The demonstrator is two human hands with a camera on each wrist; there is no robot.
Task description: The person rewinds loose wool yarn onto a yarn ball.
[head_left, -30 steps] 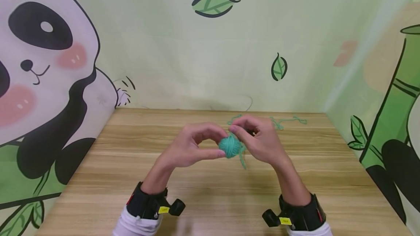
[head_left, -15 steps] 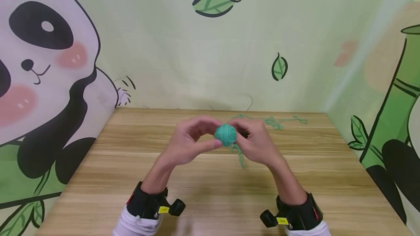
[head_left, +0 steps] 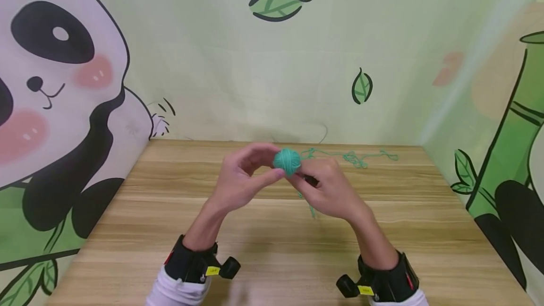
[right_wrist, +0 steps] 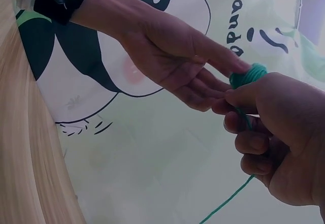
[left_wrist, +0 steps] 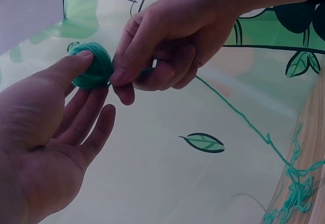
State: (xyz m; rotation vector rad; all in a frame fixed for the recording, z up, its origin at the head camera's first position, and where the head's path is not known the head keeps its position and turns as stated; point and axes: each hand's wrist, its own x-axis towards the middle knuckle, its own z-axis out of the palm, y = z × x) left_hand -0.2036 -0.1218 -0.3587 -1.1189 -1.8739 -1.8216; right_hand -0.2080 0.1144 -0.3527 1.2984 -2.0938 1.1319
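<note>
A small ball of teal yarn (head_left: 287, 161) is held up over the table between both hands. My left hand (head_left: 242, 178) pinches it, thumb on the near side and fingers behind, as the left wrist view shows. Close against the ball, my right hand (head_left: 329, 187) pinches the yarn strand (right_wrist: 244, 116) between thumb and forefinger, the other fingers curled round it. From the bottom of that hand the strand (left_wrist: 238, 113) runs down to a loose tangle of yarn (left_wrist: 297, 196) on the table.
The wooden table (head_left: 263, 254) ends at a backdrop (head_left: 204, 60) printed with pandas and leaves. Loose yarn (head_left: 354, 158) trails along the table's back edge, right of the middle. Each wrist wears a black strap (head_left: 384, 275) with a small camera.
The ball has risen and shifted a little left, turning in the left fingers. My right hand has come round from above the ball to its lower right, still holding the strand.
</note>
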